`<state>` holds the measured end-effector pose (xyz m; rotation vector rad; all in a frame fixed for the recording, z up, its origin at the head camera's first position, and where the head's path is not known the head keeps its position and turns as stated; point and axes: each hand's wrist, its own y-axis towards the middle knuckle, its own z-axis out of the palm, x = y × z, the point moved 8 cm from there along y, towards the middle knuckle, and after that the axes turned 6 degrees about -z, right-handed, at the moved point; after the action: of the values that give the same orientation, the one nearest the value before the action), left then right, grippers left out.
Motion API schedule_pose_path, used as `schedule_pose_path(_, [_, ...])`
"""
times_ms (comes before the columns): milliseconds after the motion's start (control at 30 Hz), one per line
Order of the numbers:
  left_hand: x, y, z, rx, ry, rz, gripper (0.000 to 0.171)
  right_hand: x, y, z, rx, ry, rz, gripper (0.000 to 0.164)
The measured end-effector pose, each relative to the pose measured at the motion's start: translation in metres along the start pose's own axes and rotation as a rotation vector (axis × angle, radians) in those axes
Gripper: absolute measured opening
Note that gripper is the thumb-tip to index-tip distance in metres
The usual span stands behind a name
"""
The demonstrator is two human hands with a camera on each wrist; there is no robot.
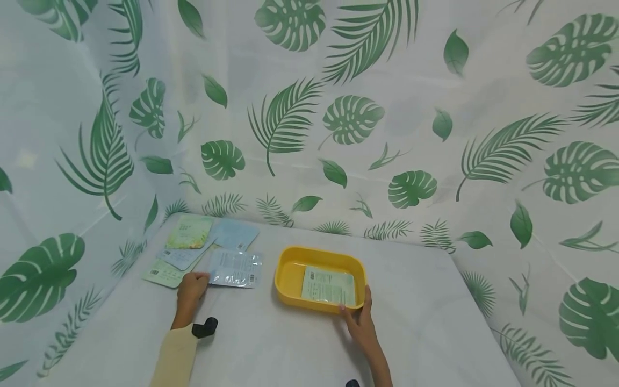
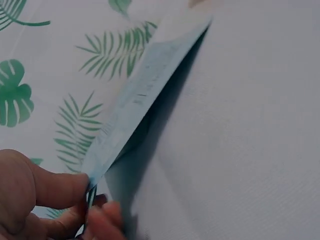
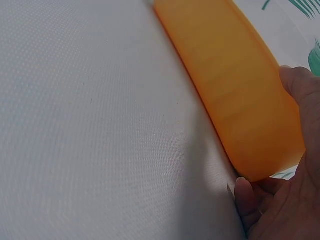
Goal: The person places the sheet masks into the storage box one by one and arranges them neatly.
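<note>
My left hand (image 1: 192, 290) pinches the near left corner of a shiny light-blue sheet mask packet (image 1: 235, 269). In the left wrist view, thumb and fingers hold the packet's (image 2: 135, 102) end, and it slants with a shadow beneath. A yellow plastic tray (image 1: 309, 307) rests on the table to the right, with a pale green packet (image 1: 326, 285) lying flat inside. My right hand (image 1: 361, 328) grips the tray's near right corner. The right wrist view shows the thumb against the tray's side wall (image 3: 235, 95) and fingertips low at its corner.
Several flat packets overlap at the far left: a green-yellow packet (image 1: 189, 232), a blue one (image 1: 237, 234), a pale blue one (image 1: 180, 258) and a light green one (image 1: 164, 273). A white cloth covers the table (image 1: 425, 312). Leaf-printed curtains (image 1: 367, 209) stand along its back and sides.
</note>
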<state>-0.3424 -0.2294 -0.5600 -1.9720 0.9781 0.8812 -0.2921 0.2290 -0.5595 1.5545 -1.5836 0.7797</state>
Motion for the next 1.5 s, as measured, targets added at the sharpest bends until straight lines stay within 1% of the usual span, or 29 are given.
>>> schedule_pose_path(33, [0.002,0.001,0.002,0.039,-0.056,-0.010,0.041,-0.001,0.000,0.000,0.002,-0.003,0.003,0.098])
schedule_pose_path(100, [0.007,0.001,0.005,0.115,-0.197,-0.046,0.045,-0.003,-0.001,0.001,0.004,-0.005,0.011,0.098])
schedule_pose_path(167, [0.012,0.001,0.008,0.169,-0.333,-0.097,0.047,-0.004,-0.002,0.001,0.006,-0.008,0.011,0.098])
schedule_pose_path(233, [0.016,-0.001,0.009,0.195,-0.431,-0.144,0.048,-0.005,-0.002,0.000,0.008,-0.009,0.010,0.097])
schedule_pose_path(300, [0.020,-0.003,0.009,0.187,-0.480,-0.164,0.048,-0.005,-0.002,0.000,0.009,-0.010,0.007,0.097])
schedule_pose_path(333, [0.021,-0.003,0.008,0.174,-0.483,-0.169,0.048,-0.005,-0.003,0.000,0.010,-0.010,0.006,0.097])
schedule_pose_path(433, [0.024,-0.005,0.007,0.155,-0.503,-0.154,0.051,-0.006,-0.003,0.002,0.017,-0.012,0.013,0.098])
schedule_pose_path(533, [0.027,-0.006,0.008,0.155,-0.493,-0.139,0.060,-0.008,-0.004,0.003,0.017,-0.015,0.016,0.099])
schedule_pose_path(600, [0.029,-0.006,0.009,0.162,-0.466,-0.130,0.064,-0.010,-0.006,0.003,0.012,-0.019,0.009,0.099])
schedule_pose_path(767, [0.032,-0.009,0.012,0.160,-0.405,-0.108,0.058,-0.011,-0.008,0.001,0.019,-0.030,0.001,0.098])
schedule_pose_path(867, [0.029,-0.012,0.015,0.185,-0.433,-0.090,0.057,-0.010,-0.007,-0.002,0.031,-0.033,0.003,0.099])
schedule_pose_path(967, [0.023,-0.015,0.021,0.244,-0.509,-0.071,0.054,-0.006,-0.004,-0.005,0.029,-0.026,-0.011,0.099])
schedule_pose_path(1133, [0.009,-0.018,0.030,0.340,-0.700,-0.055,0.050,-0.002,0.002,-0.007,0.029,-0.009,-0.039,0.098])
schedule_pose_path(1233, [0.000,-0.024,0.035,0.377,-0.764,-0.040,0.051,-0.001,0.003,-0.006,0.038,-0.009,-0.034,0.099])
schedule_pose_path(1300, [-0.007,-0.029,0.040,0.403,-0.771,-0.024,0.052,-0.001,0.002,-0.005,0.040,-0.010,-0.025,0.099])
schedule_pose_path(1367, [-0.015,-0.034,0.047,0.430,-0.757,-0.003,0.053,-0.002,0.001,-0.005,0.038,-0.013,-0.021,0.100])
schedule_pose_path(1500, [-0.033,-0.043,0.063,0.464,-0.696,0.022,0.048,-0.004,0.000,-0.003,0.034,-0.010,-0.017,0.100])
